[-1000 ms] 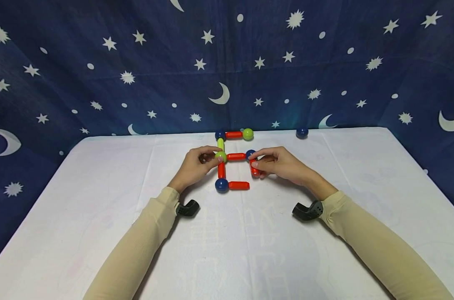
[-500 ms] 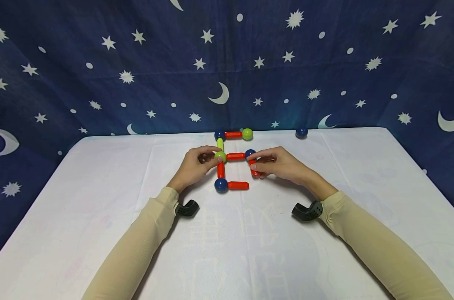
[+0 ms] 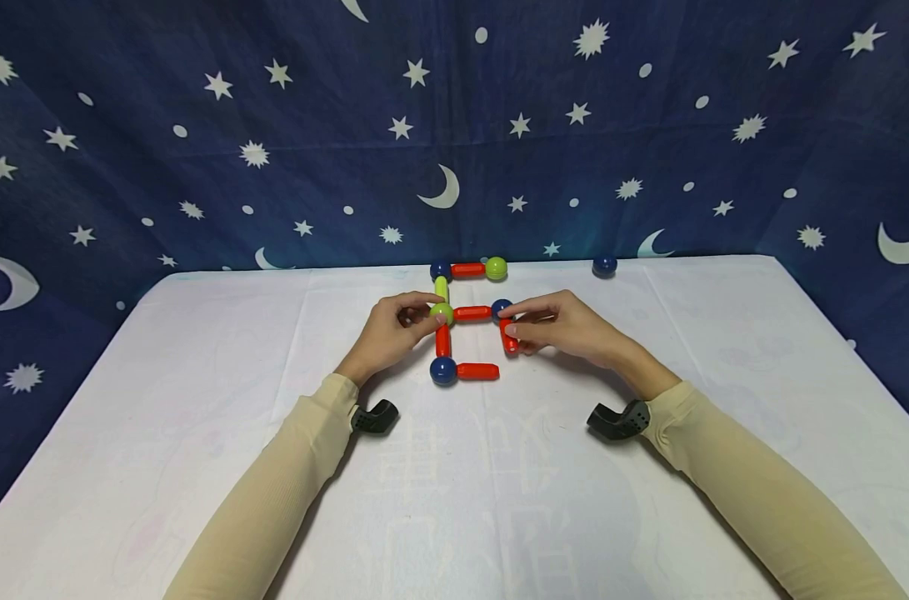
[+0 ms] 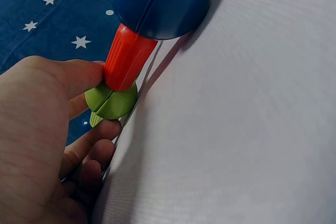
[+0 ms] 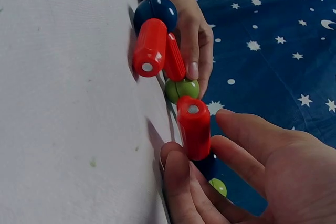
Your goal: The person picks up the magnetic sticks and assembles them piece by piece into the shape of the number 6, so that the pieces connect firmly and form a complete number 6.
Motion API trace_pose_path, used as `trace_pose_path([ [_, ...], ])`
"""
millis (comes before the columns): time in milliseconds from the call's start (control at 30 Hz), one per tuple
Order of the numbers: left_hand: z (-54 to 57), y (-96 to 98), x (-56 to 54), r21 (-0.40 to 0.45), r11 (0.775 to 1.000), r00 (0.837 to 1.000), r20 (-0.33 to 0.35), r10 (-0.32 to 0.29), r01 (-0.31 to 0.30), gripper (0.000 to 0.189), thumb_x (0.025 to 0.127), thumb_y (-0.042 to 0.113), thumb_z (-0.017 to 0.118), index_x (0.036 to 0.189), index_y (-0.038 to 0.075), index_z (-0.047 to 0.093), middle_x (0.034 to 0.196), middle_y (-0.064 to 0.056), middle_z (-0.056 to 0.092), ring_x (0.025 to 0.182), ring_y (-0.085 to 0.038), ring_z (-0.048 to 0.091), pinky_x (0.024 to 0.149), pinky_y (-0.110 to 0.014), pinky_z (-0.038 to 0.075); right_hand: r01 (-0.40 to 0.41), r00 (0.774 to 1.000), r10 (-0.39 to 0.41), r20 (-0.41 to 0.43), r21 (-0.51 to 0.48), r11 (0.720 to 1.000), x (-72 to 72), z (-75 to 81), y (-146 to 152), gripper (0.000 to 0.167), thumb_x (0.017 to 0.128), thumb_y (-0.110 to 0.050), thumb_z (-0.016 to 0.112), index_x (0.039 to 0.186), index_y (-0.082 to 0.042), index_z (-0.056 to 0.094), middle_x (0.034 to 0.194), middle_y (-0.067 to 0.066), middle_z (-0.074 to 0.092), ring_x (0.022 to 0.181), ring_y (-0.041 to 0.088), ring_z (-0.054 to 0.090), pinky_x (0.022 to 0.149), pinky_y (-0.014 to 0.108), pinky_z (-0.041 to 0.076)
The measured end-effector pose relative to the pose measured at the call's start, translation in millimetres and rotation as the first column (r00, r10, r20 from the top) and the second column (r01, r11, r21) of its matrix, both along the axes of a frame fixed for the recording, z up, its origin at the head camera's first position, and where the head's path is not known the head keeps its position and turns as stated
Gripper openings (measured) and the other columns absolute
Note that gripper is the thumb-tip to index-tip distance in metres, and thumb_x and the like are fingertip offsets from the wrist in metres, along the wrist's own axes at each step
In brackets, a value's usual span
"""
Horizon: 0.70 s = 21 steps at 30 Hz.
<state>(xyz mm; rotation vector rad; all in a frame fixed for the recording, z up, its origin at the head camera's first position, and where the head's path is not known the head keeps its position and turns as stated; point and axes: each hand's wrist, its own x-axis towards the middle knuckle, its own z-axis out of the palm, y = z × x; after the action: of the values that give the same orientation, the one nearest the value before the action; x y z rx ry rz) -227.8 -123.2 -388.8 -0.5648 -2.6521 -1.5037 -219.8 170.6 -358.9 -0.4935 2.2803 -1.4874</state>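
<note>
In the head view, magnetic balls and rods form an open figure on the white cloth. My left hand [image 3: 390, 333] pinches its green ball [image 3: 442, 314] between thumb and fingers; the left wrist view shows this green ball [image 4: 113, 102] under a red rod [image 4: 126, 59]. Opposite, my right hand [image 3: 566, 329] holds a short red rod [image 3: 509, 337] hanging toward me from a blue ball [image 3: 501, 311], its index fingertip near that ball. In the right wrist view this rod [image 5: 194, 129] shows its metal end between the fingers. A middle red rod [image 3: 472, 313] links blue and green balls.
Nearer me, another blue ball [image 3: 443, 371] bears a red rod [image 3: 478, 372] pointing right. At the back, a blue ball, a red rod [image 3: 468, 270] and a green ball [image 3: 496, 268] make the top arm. A loose blue ball [image 3: 605, 266] lies by the starry curtain [image 3: 454, 125].
Both hands keep their holds. Only a very slight shift of the right hand's fingers and wrist shows; the figure lies as before.
</note>
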Motion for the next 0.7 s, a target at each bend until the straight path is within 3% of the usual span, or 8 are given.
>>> trace_pose_path([
  [333,-0.3,-0.2,0.1,-0.013,1.000,1.000,0.002,0.007,-0.007,0.027,0.094,0.021,0.075,0.119,0.012,0.075,0.098,-0.007,0.066,0.084,-0.023,0.058,0.071,-0.031,0.048,0.021,0.998,-0.020,-0.058,0.017,1.000,-6.4,4.3,12,0.037,0.097,-0.014,0.070,0.131,-0.003,0.067,0.107,0.018,0.072,0.084,0.028,0.071,0.077,0.033,0.059],
  [700,-0.1,0.1,0.5,-0.010,1.000,1.000,0.001,0.003,-0.003,0.028,0.094,0.020,0.074,0.120,0.011,0.074,0.099,-0.008,0.067,0.084,-0.023,0.059,0.069,-0.030,0.049,0.176,0.970,-0.170,-0.176,0.021,0.984,-17.4,3.9,37,0.041,0.096,-0.023,0.073,0.132,-0.003,0.066,0.106,0.020,0.072,0.080,0.027,0.069,0.068,0.031,0.056],
])
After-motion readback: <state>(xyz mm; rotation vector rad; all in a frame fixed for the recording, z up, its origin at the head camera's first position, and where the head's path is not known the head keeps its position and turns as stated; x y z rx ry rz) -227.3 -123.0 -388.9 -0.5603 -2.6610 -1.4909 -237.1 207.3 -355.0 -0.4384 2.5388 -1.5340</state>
